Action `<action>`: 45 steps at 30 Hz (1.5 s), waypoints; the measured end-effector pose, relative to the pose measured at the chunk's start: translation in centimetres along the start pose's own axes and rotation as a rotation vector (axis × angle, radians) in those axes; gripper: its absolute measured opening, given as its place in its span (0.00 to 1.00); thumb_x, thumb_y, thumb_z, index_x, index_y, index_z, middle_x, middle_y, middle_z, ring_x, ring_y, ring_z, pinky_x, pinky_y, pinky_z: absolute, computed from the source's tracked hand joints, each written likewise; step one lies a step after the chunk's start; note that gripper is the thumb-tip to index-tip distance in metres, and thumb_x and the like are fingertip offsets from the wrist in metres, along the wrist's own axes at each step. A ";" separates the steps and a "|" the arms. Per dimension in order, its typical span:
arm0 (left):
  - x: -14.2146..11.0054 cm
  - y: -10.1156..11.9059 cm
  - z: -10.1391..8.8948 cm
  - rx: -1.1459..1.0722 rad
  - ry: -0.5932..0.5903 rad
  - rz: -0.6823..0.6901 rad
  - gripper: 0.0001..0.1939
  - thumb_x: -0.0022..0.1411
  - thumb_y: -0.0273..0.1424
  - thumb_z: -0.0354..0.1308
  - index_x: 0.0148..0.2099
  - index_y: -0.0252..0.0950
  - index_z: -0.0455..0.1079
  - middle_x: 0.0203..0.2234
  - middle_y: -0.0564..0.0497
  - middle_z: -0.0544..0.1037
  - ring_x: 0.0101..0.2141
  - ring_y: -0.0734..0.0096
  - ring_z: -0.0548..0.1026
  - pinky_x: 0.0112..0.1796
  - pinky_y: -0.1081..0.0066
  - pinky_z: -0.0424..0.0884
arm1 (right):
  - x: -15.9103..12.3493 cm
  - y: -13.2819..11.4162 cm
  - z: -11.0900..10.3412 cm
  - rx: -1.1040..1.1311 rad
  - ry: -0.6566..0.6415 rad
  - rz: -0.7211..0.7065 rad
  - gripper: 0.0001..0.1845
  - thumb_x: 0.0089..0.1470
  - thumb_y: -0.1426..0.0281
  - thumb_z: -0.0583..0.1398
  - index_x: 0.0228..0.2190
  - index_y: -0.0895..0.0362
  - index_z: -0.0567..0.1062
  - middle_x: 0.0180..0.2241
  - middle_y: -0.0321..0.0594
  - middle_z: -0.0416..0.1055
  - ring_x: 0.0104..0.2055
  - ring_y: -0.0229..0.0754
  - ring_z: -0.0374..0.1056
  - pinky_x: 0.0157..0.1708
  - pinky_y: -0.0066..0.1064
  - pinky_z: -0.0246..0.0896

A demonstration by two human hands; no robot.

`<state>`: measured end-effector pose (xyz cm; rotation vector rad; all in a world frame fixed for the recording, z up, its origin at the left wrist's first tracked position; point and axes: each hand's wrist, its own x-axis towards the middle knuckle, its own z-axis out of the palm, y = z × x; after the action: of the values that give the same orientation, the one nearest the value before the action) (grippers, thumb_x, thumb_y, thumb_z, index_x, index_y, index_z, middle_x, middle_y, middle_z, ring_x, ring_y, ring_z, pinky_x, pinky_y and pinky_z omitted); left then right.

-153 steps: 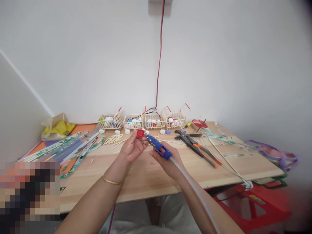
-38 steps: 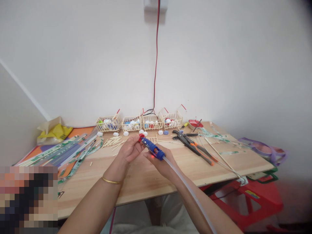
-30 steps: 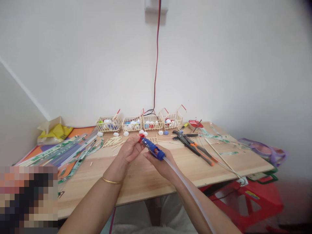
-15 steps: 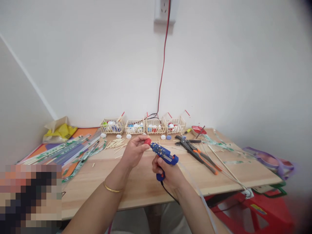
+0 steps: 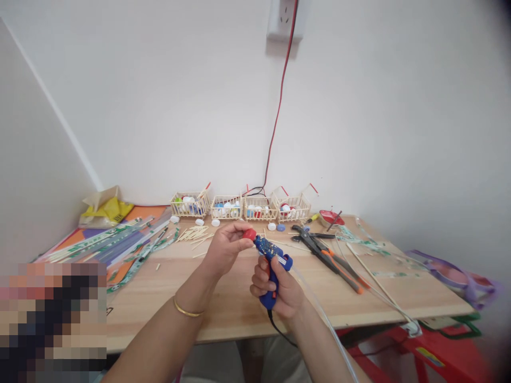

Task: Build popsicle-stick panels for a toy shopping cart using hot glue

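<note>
On the blue glue gun [image 5: 268, 247] we make out a white label [image 5: 282, 260], its print too small to read. The yellow bag [image 5: 114, 214] at the far left carries dark letters we cannot decipher, and green-and-white print runs along the plastic sleeves [image 5: 106, 240] in front of it. A yellow and blue sticker [image 5: 431, 357] sits on the red stool [image 5: 459, 351] beneath the right end of the table [image 5: 343, 306].

Our left hand [image 5: 224, 247] pinches the red cap [image 5: 249, 234] between thumb and fingertips, above the middle of the table. Our right hand [image 5: 285, 290] is wrapped around the gun's grip; its nozzle meets the cap's edge in our view, but we cannot tell whether they touch.

Behind, four small stick baskets [image 5: 227, 217] hold bottle caps. Pliers [image 5: 319, 255] with orange on their handles lie to the right, near a red dish [image 5: 329, 215]. A black cord [image 5: 278, 331] hangs from the grip, and our left hand blocks part of the wood beyond, beside loose sticks [image 5: 194, 234].
</note>
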<state>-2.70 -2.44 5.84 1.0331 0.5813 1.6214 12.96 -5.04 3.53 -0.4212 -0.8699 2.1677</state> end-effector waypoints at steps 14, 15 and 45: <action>0.0 0.1 0.1 -0.009 -0.002 -0.025 0.16 0.39 0.26 0.71 0.34 0.33 0.75 0.28 0.51 0.76 0.31 0.73 0.71 0.36 0.71 0.65 | 0.6 0.3 -1.2 -0.489 0.071 -0.285 0.22 0.49 0.52 0.60 0.21 0.57 0.66 0.18 0.31 0.58 0.19 0.30 0.46 0.22 0.26 0.43; 0.0 0.1 0.1 -0.012 -0.001 -0.030 0.16 0.39 0.26 0.71 0.34 0.33 0.75 0.28 0.51 0.76 0.31 0.73 0.71 0.36 0.71 0.65 | 0.6 0.2 -1.3 -0.550 0.073 -0.313 0.22 0.50 0.53 0.59 0.20 0.58 0.66 0.18 0.31 0.57 0.19 0.30 0.47 0.22 0.27 0.42; 0.6 -0.7 -0.3 -0.229 0.020 -0.107 0.17 0.41 0.32 0.72 0.34 0.31 0.74 0.27 0.50 0.76 0.30 0.74 0.72 0.36 0.72 0.68 | 0.3 -0.9 1.3 -0.669 0.345 -0.169 0.16 0.40 0.60 0.67 0.24 0.58 0.70 0.21 0.31 0.62 0.22 0.31 0.54 0.21 0.26 0.46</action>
<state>-2.66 -1.59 5.37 0.8048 0.4446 1.5641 12.53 -5.00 5.09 -0.9756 -1.3567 1.5419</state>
